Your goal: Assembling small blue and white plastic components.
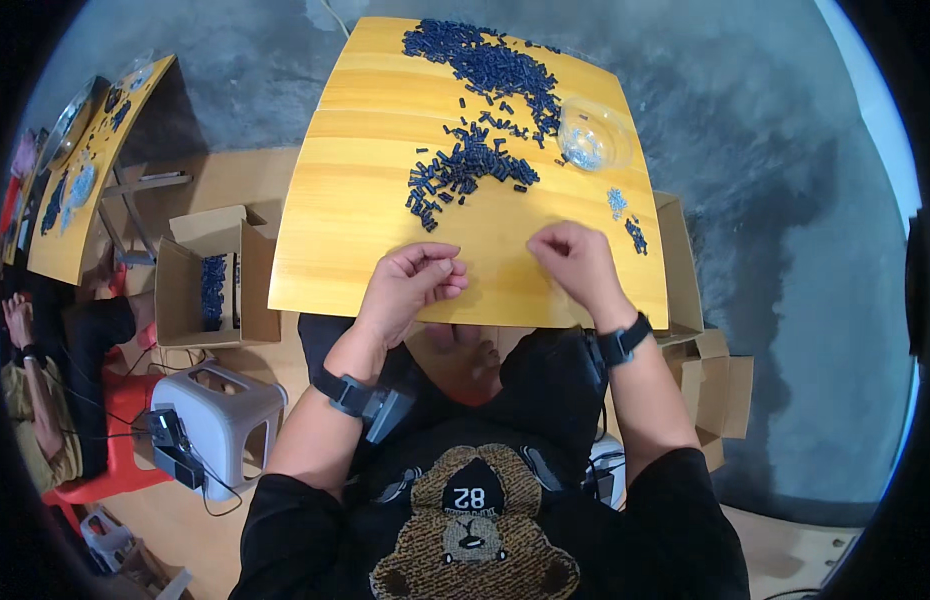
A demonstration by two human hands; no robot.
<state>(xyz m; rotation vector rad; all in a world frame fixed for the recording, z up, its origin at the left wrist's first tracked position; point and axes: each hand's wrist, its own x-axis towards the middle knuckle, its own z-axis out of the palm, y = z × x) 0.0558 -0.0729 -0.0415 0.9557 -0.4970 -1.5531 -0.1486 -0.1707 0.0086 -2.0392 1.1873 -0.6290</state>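
Head view: short, dark-blue cylindrical pieces (472,165) lie in loose heaps on the yellow wood-grain desk (335,200), long axes pointing every which way. Nearer the person, the left hand (410,280) is half curled, thumb close to its fingertips; the right hand (581,264) has thumb and forefinger drawn together. I cannot tell whether either holds anything. White digits mark the bear picture (473,555).

Left grip (410,286) loosely curled, palm inward; right grip (579,264) bunched tighter; forearms (653,408) angled forward, apart.

black shirt (295,545) | bear print (425,560) | white two-digit number (470,498) | lettering (469,511): too small
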